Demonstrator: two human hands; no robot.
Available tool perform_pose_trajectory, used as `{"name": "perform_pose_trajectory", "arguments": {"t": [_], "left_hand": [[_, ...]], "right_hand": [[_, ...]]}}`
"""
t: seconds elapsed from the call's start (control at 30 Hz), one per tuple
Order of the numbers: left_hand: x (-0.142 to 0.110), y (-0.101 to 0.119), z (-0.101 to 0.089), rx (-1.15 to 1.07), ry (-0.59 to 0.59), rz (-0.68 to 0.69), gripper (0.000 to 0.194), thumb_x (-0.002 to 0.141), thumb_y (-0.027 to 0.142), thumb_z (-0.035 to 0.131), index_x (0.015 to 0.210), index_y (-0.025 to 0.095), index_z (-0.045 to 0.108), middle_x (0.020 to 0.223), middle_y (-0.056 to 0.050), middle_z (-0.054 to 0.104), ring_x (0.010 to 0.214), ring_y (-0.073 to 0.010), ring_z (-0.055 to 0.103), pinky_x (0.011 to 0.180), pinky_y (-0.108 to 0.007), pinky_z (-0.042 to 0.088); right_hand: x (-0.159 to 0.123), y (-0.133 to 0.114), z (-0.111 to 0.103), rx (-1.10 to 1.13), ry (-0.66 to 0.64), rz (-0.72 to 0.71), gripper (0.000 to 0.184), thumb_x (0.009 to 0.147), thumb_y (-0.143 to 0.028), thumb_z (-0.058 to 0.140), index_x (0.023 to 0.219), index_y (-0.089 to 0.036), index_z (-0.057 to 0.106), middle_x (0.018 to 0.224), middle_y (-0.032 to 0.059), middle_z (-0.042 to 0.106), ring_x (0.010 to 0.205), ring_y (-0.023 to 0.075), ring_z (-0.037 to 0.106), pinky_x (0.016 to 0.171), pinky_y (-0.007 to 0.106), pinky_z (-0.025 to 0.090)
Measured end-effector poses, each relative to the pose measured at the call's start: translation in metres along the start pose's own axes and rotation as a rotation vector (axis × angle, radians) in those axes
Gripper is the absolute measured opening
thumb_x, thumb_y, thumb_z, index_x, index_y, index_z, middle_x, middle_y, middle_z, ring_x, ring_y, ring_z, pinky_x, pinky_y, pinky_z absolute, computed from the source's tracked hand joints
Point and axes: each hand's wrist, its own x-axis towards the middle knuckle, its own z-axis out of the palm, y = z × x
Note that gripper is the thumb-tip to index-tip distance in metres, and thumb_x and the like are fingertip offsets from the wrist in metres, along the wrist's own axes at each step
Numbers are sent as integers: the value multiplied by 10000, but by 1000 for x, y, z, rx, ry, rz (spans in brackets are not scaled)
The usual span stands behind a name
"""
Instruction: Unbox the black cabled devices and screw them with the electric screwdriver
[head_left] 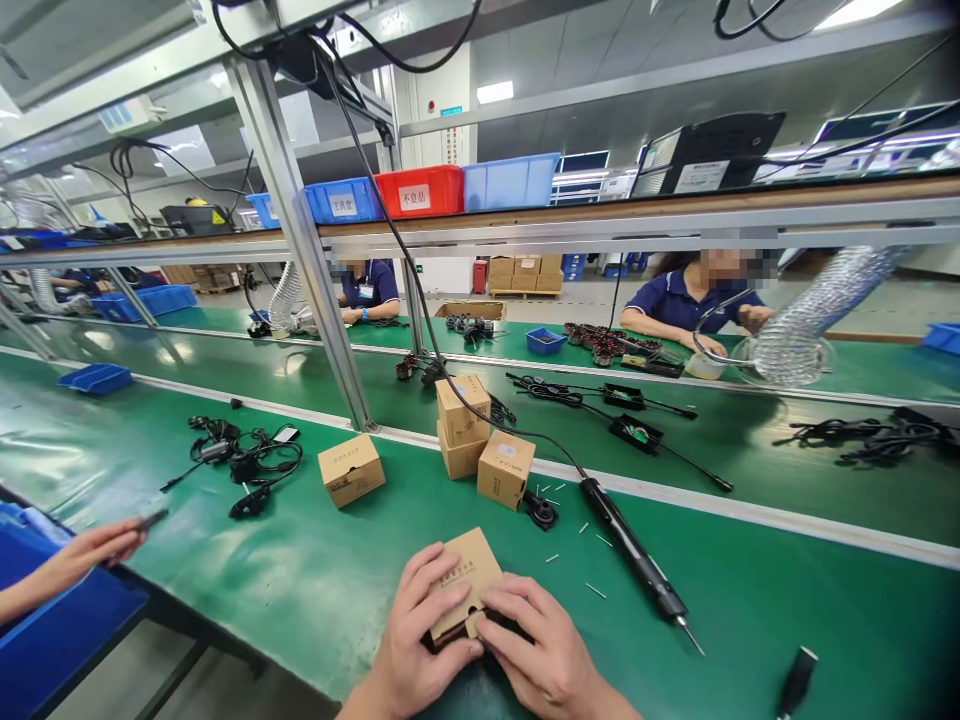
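Observation:
A small brown cardboard box (471, 562) with printed text on top is between my two hands at the near edge of the green bench. My left hand (420, 625) wraps its left side, fingers over the top and thumb at the front. The front edge shows a dark gap and a small flap (472, 624). My right hand (544, 640) grips the right side, its fingertips on that flap. What is inside the box cannot be seen.
Cardboard boxes (507, 470) stand beyond my hands, one more (351, 470) to their left. An electric screwdriver (634, 550) and several loose pins lie right. Tangled black cables (247, 460) lie left. A co-worker's hand (112, 545) reaches in beside a blue bin (75, 640). A metal post (300, 240) rises ahead.

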Motion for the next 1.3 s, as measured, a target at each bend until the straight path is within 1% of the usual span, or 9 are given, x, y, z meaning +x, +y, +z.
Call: {"name": "perform_pose_trajectory", "arguments": {"t": [0.3,0.43,0.57,0.7,0.87,1.0,1.1,1.17,1.3], "left_hand": [[0,0,0,21,7,5,519,958,308,759,1437,202,590,1545,-166,495,1518,-355,360,1166,-603,453],[0,-1,1,32,18,23,559,951,386,772,1442,182,601,1544,-185,493,1509,-377,369,1152,-621,463],[1,1,0,44,21,29,568,932,379,794,1431,183,606,1539,-183,500,1501,-373,384,1143,-613,477],[2,1,-2,46,21,26,528,946,354,778,1419,186,613,1537,-177,508,1502,-365,387,1138,-608,486],[6,4,2,54,60,12,443,932,128,725,1360,204,638,1490,-141,554,1477,-318,422,1124,-563,520],[4,10,3,53,74,6,434,922,89,713,1330,219,643,1486,-132,564,1488,-319,416,1122,-576,523],[4,4,-12,-5,-39,17,405,1024,289,663,1421,243,599,1533,-140,540,1513,-337,415,1169,-662,455],[9,-16,-34,26,-75,-2,395,1072,363,586,1454,264,585,1568,-131,512,1505,-324,447,1191,-669,429],[27,-89,-94,464,226,-88,349,991,216,704,1333,279,674,1517,-99,551,1408,-294,542,1120,-592,520]], "right_hand": [[-3,3,4,-12,-50,-1,348,770,-141,754,1116,-179,751,1125,65,680,1097,91,505,967,271,570],[-4,5,2,-17,-44,-65,264,906,-233,609,1112,-184,767,1181,70,672,1173,112,518,1036,312,549],[-3,5,0,-39,-27,-65,339,980,-277,477,1113,-198,778,1188,68,674,1204,114,516,1086,326,529],[-3,1,7,12,24,0,240,871,-169,643,1076,-163,767,1150,74,677,1139,103,511,1002,272,537],[-3,-5,18,123,112,231,319,764,-24,730,1065,-123,693,993,41,684,1001,33,507,895,186,479],[-4,-2,18,87,78,212,331,777,-56,733,1098,-130,698,1094,45,690,1119,54,529,991,200,519],[-5,4,16,9,49,130,324,811,-123,718,1134,-141,723,1257,57,671,1268,107,524,1077,248,546],[-6,7,15,-10,49,105,280,846,-161,687,1123,-149,733,1282,52,669,1285,110,528,1064,238,560],[-6,11,12,-58,60,65,239,888,-238,653,1099,-173,744,1278,26,685,1279,98,551,1032,203,581]]}}
